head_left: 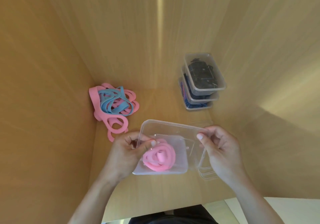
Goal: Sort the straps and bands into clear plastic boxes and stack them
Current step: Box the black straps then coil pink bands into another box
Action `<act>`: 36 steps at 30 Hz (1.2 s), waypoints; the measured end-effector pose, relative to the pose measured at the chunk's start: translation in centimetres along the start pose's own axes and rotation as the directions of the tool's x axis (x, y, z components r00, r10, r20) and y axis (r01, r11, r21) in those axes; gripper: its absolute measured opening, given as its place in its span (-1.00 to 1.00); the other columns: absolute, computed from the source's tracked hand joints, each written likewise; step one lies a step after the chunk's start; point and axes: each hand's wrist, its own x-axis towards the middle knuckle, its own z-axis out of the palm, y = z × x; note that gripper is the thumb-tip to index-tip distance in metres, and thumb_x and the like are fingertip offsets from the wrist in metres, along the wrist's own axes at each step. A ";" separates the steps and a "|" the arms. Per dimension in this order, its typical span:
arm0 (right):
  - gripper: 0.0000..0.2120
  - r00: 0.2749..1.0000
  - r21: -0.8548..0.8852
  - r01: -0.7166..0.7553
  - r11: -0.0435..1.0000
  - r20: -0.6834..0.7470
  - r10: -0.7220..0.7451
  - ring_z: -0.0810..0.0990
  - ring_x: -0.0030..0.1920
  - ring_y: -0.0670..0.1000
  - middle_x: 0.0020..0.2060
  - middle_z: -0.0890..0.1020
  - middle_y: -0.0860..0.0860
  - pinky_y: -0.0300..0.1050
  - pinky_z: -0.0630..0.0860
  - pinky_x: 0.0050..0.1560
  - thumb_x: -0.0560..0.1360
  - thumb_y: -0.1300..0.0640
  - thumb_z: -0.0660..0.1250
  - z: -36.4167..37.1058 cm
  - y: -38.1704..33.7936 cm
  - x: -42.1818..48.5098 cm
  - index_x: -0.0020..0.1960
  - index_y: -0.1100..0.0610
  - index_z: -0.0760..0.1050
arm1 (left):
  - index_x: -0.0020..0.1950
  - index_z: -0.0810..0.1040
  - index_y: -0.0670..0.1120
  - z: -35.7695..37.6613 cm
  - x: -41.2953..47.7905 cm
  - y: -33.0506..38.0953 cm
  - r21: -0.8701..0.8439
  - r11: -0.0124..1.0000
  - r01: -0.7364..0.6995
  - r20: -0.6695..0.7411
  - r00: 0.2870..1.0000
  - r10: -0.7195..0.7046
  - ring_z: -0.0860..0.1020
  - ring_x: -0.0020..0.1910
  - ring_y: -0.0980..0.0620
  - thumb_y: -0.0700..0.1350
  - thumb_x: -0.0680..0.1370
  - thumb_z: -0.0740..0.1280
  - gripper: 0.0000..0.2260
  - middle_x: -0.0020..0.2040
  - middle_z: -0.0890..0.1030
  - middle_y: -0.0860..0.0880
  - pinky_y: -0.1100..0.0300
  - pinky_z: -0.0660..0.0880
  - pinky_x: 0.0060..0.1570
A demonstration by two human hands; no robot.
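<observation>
1. In the lower middle of the frame, two bare hands hold a clear plastic box with a coiled pink band inside it.
2. The left hand pinches the left edge of a clear lid, thumb on top; the right hand pinches its right edge the same way. The lid is tilted over the box, far edge raised.
3. The step in hand looks like closing the box. To do it well, line the lid's corners up with the rim, tuck the coil below the rim, then press around the edge.
4. Loose pink and blue bands lie in a heap at middle left, unsorted.
5. Three filled boxes stand stacked at upper right.
6. More clear lids or boxes sit under the right hand.
7. No brand, label or writing can be read anywhere.
</observation>
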 end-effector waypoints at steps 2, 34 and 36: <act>-0.92 0.996 0.097 -0.091 0.991 0.004 0.091 0.55 -0.38 -0.06 -0.33 0.58 0.03 -0.25 0.54 -0.26 0.50 0.35 0.44 0.9 0.8 0.5 -0.06 0.21 0.58 | -0.05 0.69 0.10 -0.2 0.0 -1.1 -0.047 0.995 0.085 -0.010 0.996 -0.086 0.50 -0.28 -0.02 -0.11 0.35 0.59 -0.77 -0.26 0.60 -0.24 0.12 0.45 -0.17; -0.45 0.858 -0.668 0.471 0.576 0.499 -0.123 0.43 0.37 0.07 0.33 0.53 0.02 -0.04 0.31 0.45 0.59 0.03 -0.06 6.8 5.3 0.6 0.46 0.16 0.43 | 0.64 0.05 0.06 1.8 -2.2 -6.3 0.699 0.714 -0.039 0.101 0.994 -0.045 -0.12 0.62 0.14 -0.04 0.53 -0.02 -0.37 0.64 -0.05 0.18 0.11 -0.02 0.59; -0.38 0.845 -0.666 0.484 0.568 0.524 -0.106 0.39 0.39 0.06 0.35 0.50 0.02 -0.05 0.26 0.47 0.57 -0.03 -0.15 6.7 5.4 0.7 0.49 0.15 0.39 | 0.65 0.07 0.05 1.6 -2.2 -6.6 0.684 0.729 -0.040 0.097 0.995 -0.036 -0.11 0.62 0.16 0.03 0.55 -0.04 -0.38 0.64 -0.02 0.17 0.11 -0.01 0.59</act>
